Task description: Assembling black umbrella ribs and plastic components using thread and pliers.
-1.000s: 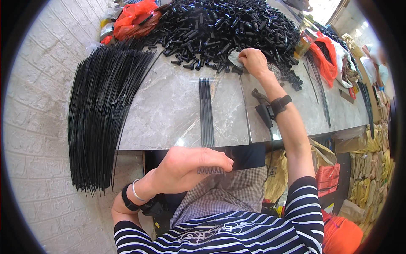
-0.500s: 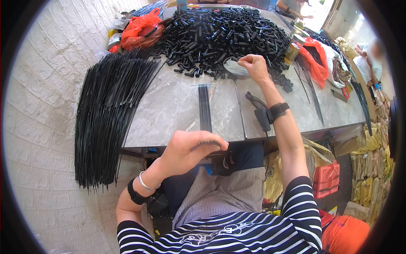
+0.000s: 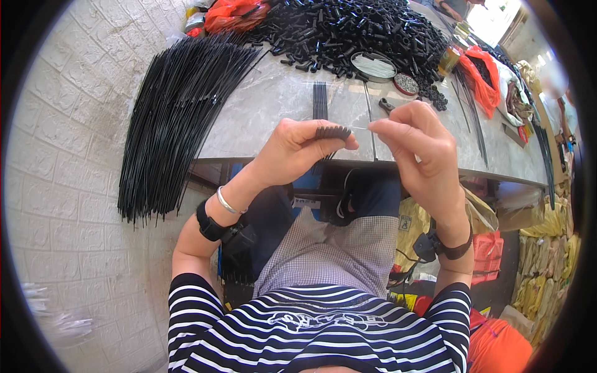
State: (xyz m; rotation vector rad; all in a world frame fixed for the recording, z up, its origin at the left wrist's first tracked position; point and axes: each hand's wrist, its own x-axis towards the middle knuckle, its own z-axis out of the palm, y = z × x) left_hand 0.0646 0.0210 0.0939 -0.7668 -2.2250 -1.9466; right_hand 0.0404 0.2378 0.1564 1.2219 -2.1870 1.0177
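Observation:
My left hand (image 3: 292,149) is closed around several thin black rods (image 3: 334,132), whose ends stand side by side in a row between thumb and fingers. Just right of them, my right hand (image 3: 426,146) pinches a thin, pale pin (image 3: 360,128) pointing toward the rod ends; whether it touches them I cannot tell. Beyond the hands, a flat row of black rods (image 3: 320,99) lies on the table (image 3: 261,118), with fine pale pins at the far ends. A round dish of similar pale pins (image 3: 373,66) stands farther back.
At the left, a big bundle of long black rods (image 3: 180,118) overhangs the table edge. Black tubular parts (image 3: 348,37) form a heap at the back. A small red-rimmed dish (image 3: 406,84) holds tiny pieces. An orange-red bag (image 3: 485,81) and a jar (image 3: 449,60) stand at right.
My right hand has come back from the pin dish toward my left hand, with a pin now showing in its fingers. The view has shifted, and the rod ends in my left hand face up more.

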